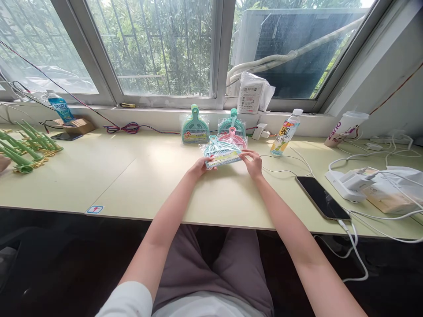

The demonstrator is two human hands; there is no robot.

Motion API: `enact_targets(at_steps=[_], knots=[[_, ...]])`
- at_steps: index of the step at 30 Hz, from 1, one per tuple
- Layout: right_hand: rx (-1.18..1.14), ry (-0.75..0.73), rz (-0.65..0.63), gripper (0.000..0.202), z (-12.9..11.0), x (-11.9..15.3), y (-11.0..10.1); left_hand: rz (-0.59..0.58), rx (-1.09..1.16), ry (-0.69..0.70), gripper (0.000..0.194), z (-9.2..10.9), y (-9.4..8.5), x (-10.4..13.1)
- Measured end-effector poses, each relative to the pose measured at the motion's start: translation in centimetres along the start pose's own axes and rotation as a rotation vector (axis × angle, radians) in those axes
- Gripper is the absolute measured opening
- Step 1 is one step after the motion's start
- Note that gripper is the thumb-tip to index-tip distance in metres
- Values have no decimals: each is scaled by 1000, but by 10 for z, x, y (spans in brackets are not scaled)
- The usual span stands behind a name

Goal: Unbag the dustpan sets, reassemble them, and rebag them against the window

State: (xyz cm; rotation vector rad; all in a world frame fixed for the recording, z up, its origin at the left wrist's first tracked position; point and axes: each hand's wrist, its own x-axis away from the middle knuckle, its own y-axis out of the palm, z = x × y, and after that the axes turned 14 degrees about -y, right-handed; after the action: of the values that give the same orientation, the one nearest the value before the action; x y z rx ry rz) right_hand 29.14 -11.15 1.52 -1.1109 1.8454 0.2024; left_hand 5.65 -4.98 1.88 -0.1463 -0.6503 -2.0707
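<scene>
My left hand (200, 167) and my right hand (253, 163) grip the two lower corners of a light blue dustpan and brush set (222, 154) in clear wrapping. The set tilts back above the table, handle pointing away from me. Just behind it is a pink set (233, 137) of the same kind; I cannot tell whether the two touch. Behind the pink one, a green set (233, 121) stands against the wall under the window. To its left, another wrapped green set (194, 127) leans upright, handle up.
On the right are a drink bottle (286, 134), a phone (322, 197) with a cable, a power strip (346, 185) and a cup (346, 127). Green plastic parts (28, 149) lie at far left beside another person's hand (4, 163). A blue bottle (61, 108) stands behind them.
</scene>
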Motion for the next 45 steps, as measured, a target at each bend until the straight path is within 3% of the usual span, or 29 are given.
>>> enact_targets(at_steps=[3,10,13,16,20,27,32,36,41,45], knots=[[-24,44,38,17,4,0,-1,41,-87,-91,30,2,6,8],[-104,119,45,18,12,0,1,-81,-240,-26,24,1,6,13],[-151,212,25,31,15,2,3,-97,-275,-17,25,1,3,11],[-325,369,-4,57,20,3,5,-107,-310,-29,27,1,1,11],[-572,436,-96,56,25,4,9,-82,-315,-46,32,1,3,10],[-552,427,124,63,34,3,7,-203,-337,92,61,2,18,19],[-500,420,178,64,34,4,7,-99,-502,202,76,0,23,24],[-484,411,187,59,32,5,9,-30,-520,251,75,-3,22,21],[-489,415,189,57,29,5,9,-14,-456,253,56,-4,23,17],[-515,427,179,57,26,5,9,71,-404,256,42,-4,25,14]])
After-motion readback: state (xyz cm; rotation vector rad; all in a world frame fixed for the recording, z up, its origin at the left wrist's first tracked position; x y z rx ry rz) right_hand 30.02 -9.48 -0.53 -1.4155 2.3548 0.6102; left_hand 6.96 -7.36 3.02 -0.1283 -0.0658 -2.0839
